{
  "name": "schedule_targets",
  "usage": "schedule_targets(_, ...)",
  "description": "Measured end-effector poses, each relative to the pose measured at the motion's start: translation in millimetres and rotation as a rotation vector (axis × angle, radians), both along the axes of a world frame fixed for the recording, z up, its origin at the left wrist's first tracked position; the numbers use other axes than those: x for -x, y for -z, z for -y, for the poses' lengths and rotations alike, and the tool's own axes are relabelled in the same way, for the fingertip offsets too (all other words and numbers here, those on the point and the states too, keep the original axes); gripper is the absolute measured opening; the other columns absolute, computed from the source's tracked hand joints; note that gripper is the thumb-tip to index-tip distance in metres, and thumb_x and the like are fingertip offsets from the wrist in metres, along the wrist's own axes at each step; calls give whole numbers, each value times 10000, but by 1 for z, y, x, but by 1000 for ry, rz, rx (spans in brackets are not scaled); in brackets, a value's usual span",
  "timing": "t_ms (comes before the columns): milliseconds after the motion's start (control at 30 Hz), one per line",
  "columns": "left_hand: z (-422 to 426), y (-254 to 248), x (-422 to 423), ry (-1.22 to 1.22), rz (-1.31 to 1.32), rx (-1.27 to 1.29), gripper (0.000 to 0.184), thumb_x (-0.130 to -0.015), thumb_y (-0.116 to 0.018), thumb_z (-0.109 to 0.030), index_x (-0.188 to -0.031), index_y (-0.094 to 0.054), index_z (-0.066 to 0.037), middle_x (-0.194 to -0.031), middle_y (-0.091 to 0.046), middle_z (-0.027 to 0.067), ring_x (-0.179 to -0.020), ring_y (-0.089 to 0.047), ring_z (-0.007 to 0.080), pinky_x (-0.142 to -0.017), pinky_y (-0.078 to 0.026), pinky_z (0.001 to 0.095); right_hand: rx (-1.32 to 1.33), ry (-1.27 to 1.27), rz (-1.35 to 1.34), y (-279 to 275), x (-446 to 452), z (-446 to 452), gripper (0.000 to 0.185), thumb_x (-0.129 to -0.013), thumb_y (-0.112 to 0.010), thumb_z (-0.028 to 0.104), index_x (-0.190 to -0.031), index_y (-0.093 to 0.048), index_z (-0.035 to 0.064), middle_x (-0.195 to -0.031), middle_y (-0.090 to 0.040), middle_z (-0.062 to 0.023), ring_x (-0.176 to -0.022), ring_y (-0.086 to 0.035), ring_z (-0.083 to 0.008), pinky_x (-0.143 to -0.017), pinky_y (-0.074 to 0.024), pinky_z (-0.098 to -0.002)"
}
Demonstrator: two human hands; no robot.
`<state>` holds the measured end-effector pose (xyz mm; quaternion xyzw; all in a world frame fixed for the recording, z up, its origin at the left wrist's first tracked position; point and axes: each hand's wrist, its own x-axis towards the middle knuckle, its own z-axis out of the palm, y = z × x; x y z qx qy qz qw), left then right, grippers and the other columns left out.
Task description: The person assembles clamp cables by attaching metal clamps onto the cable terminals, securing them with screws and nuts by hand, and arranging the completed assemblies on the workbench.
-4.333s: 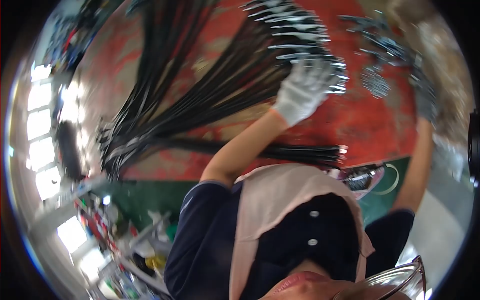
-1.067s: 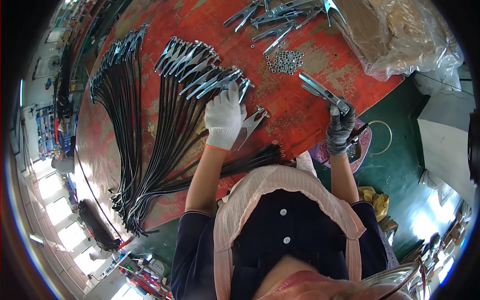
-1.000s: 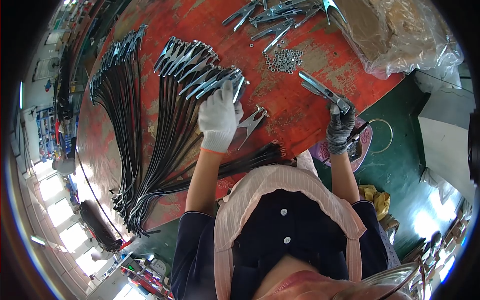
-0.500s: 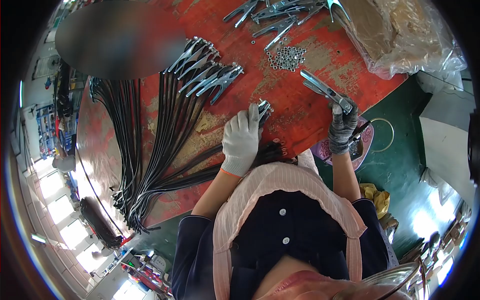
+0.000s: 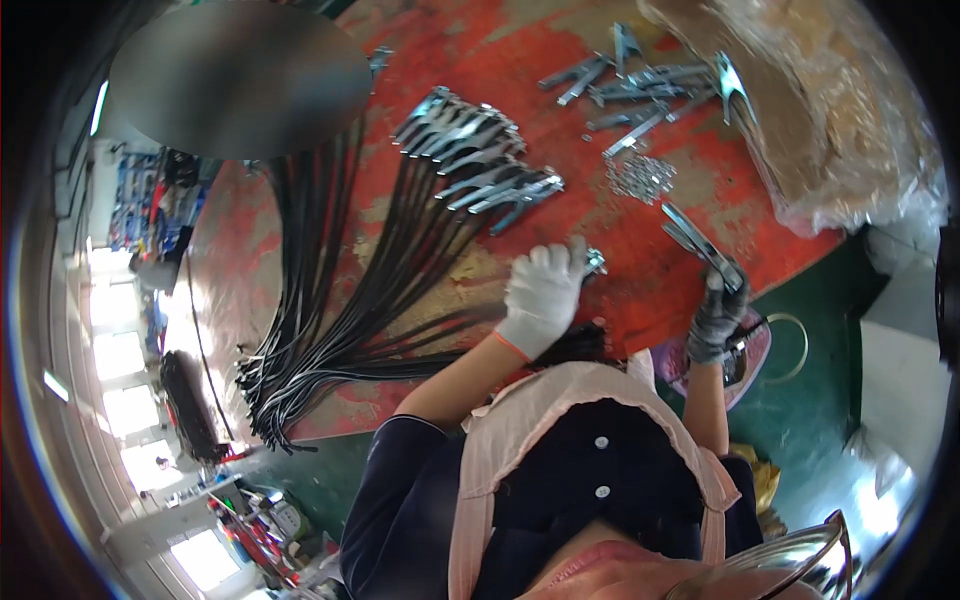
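My left hand (image 5: 543, 298), in a white glove, is closed on a metal clamp (image 5: 596, 262); only its shiny end shows past the fingers. In a grey, dirt-darkened glove, my right hand (image 5: 715, 322) grips another metal spring clamp (image 5: 700, 243), its long handles pointing up and left over the table edge. Beyond my left hand, finished-looking clamps (image 5: 480, 150) lie in a row joined to black cables (image 5: 390, 250). More black cables (image 5: 470, 340) pass beside my left wrist. A pile of small metal nuts (image 5: 641, 178) lies beyond my right hand.
Loose clamps (image 5: 650, 85) are heaped at the far side of the worn red table (image 5: 640, 300). A plastic-wrapped carton (image 5: 830, 130) stands at the far right. Below the right table edge is a pink basket (image 5: 757, 352) with a pale ring. A blurred oval covers the upper left.
The head view has turned, so the table, clamps and both hands appear farther right and lower. Both hands keep their grip, with little visible movement relative to the table.
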<state>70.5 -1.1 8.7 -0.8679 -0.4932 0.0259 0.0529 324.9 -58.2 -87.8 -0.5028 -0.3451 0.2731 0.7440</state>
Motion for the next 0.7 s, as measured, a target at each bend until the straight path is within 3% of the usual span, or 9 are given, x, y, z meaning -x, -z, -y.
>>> schedule_targets(67, 8, 7, 3, 44, -78, -94, 430, -870, -527, -206, -1283, -545, -85, -884, -569, 42, -797, -561, 212, -635, -445, 376, -18, -20, -12, 4, 3, -6, 260, -922, -691, 126, -1156, -602, 54, -1062, -627, -29, -905, -571, -123, -833, -472, -281)
schedule_targets(167, 18, 13, 13, 190, 73, -245, 470, -899, -539, -261, -1332, -526, -77, -855, -565, 56, -767, -555, 208, -669, -408, 352, 51, 30, 22, -4, 1, -4, 265, -912, -717, 189, -1125, -628, 60, -988, -639, -3, -858, -568, -116, -785, -466, -266)
schedule_targets(267, 16, -1, 12, 134, 131, 24, 459, -912, -545, -285, -1343, -528, -127, -885, -572, 72, -758, -563, 217, -666, -444, 374, 45, 83, 50, 27, -8, -1, 266, -937, -663, 150, -1178, -605, 54, -1061, -636, -37, -857, -573, -119, -808, -462, -278)
schedule_targets(333, 13, -19, 15, 141, 142, 178, 446, -913, -560, -344, -1314, -547, -151, -922, -575, 80, -756, -570, 243, -627, -488, 397, 112, 70, 237, 33, -20, 8, 228, -955, -637, 141, -1166, -625, 56, -1039, -653, -53, -846, -584, -123, -782, -476, -280)
schedule_targets(400, 13, -21, 22, 150, 261, 98, 358, -878, -595, -311, -1226, -571, -391, -924, -571, 94, -731, -596, 261, -581, -463, 386, 86, 133, 330, 43, -28, 6, 205, -972, -624, 137, -1141, -651, 24, -1057, -679, -99, -873, -620, -176, -789, -511, -311)
schedule_targets(467, 11, -9, 23, 128, 254, -103, 327, -878, -589, -304, -1179, -586, -431, -992, -570, 83, -799, -598, 247, -609, -473, 369, 32, 198, 349, 61, -37, 0, 276, -964, -642, 138, -1191, -629, -17, -1119, -665, -114, -934, -634, -189, -838, -524, -335)
schedule_targets(533, 7, 5, 20, 79, 237, -119, 338, -870, -580, -298, -1189, -597, -407, -1089, -582, 97, -872, -596, 259, -711, -475, 398, 15, 180, 255, 72, -45, -3, 279, -966, -633, 115, -1207, -621, -26, -1105, -664, -116, -909, -626, -180, -806, -530, -318)
schedule_targets(633, 8, 27, 21, 146, 206, -298, 356, -874, -566, -296, -1225, -597, -344, -1231, -569, 142, -1034, -579, 310, -894, -436, 472, -44, 260, 567, 135, -84, -6, 275, -974, -621, 124, -1205, -627, -25, -1070, -657, -107, -858, -604, -164, -752, -533, -287)
schedule_targets(700, 17, 20, 25, 185, 188, -281, 402, -905, -531, -290, -1305, -566, -298, -1357, -511, 188, -1211, -507, 352, -1036, -336, 532, -64, 209, 384, 125, -76, -8, 276, -972, -624, 124, -1205, -629, -24, -1059, -657, -108, -864, -606, -170, -754, -535, -290)
